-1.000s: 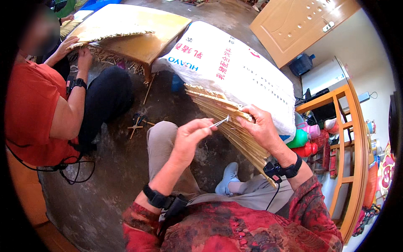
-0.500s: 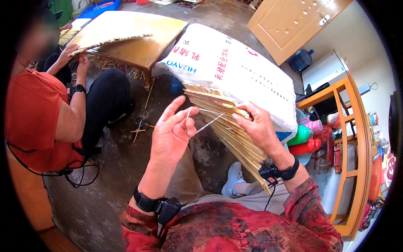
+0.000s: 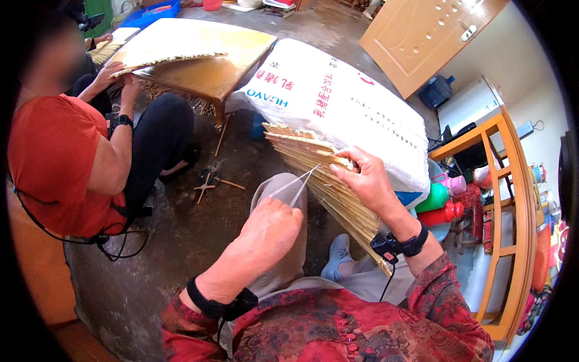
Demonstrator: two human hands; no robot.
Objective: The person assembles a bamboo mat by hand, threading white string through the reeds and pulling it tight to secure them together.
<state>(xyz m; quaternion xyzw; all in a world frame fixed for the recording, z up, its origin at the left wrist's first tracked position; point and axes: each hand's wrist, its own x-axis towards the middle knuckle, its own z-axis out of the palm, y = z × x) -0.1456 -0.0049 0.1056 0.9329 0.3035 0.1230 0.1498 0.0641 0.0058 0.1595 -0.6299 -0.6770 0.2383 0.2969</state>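
My right hand (image 3: pixel 365 180) grips the upper right edge of a fan-shaped mat of thin, pale straw-like stalks (image 3: pixel 329 190), thumb and fingers pinching it. The mat slants from the white sack down past my right wrist. White string (image 3: pixel 294 186) stretches in two strands from the mat's edge near my right fingertips to my left hand (image 3: pixel 269 232). That left hand is closed in a fist around the string, low and to the left of the mat, above my knee. Its fingertips are turned out of sight.
A large white printed sack (image 3: pixel 356 90) lies beyond the mat. At the left, a person in an orange shirt (image 3: pixel 60 151) holds a similar mat on a low wooden table (image 3: pixel 250 45). Crossed sticks (image 3: pixel 206 186) lie on the floor. Thermos flasks (image 3: pixel 435 197) and a wooden frame (image 3: pixel 511 241) stand at right.
My left hand has closed from spread fingers into a fist and moved down and toward me, drawing the string taut. My right hand keeps its grip on the mat.
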